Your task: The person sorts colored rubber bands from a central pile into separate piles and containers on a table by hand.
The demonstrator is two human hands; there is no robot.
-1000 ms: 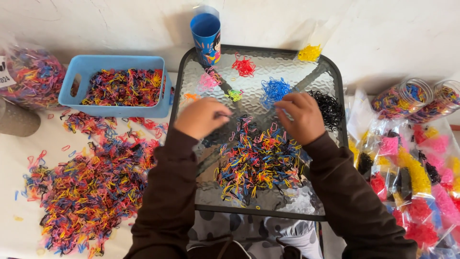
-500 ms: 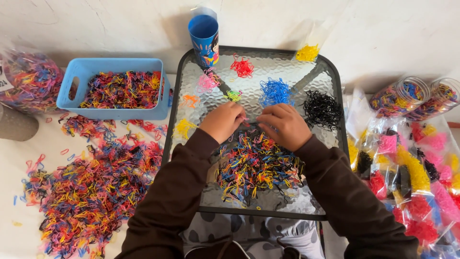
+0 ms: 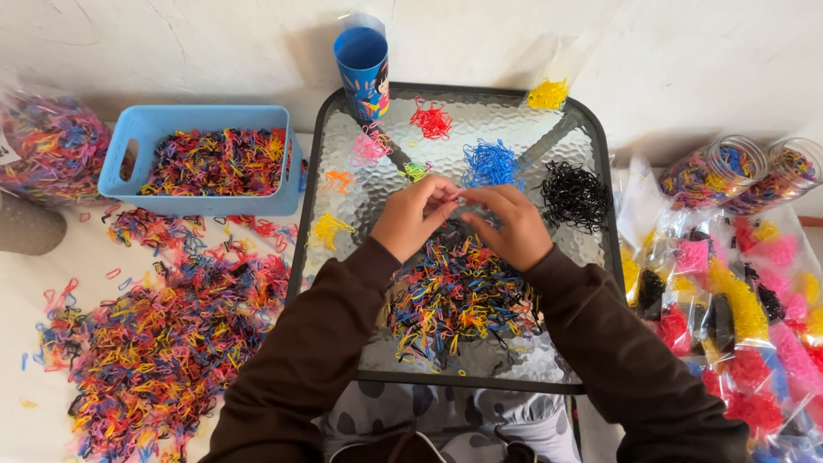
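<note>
— Two hands meet over the square black-framed table with the dimpled glass top (image 3: 343, 154). My left hand (image 3: 417, 216) and right hand (image 3: 507, 225) have their fingertips pinched narrow together, right above the mixed heap of small multicoloured rubber loops (image 3: 454, 296). Something tiny sits between the tips; I think it's one loop, but it's too small to tell the colour.

— How will those loops handle?

— Feather-light, soft, stretchy, I'd judge. They snag on each other, so a loop likely drags its neighbours along. Best taken by pinching one strand at the heap's edge with thumb and forefinger, not by scooping. Nothing fragile, and the bumpy glass may keep them from sliding.

— What's around?

— Sorted little piles beyond the hands: blue loops (image 3: 490, 163), black loops (image 3: 574, 193), red loops (image 3: 431, 120), yellow loops (image 3: 549, 93). Tall blue plastic cup (image 3: 363, 73) at the far edge. Light blue plastic basket (image 3: 201, 159) of mixed loops on the left, with a big spread of mixed loops on the white surface (image 3: 154, 334) near it. Clear bags of sorted loops (image 3: 737, 317) on the right.
</note>
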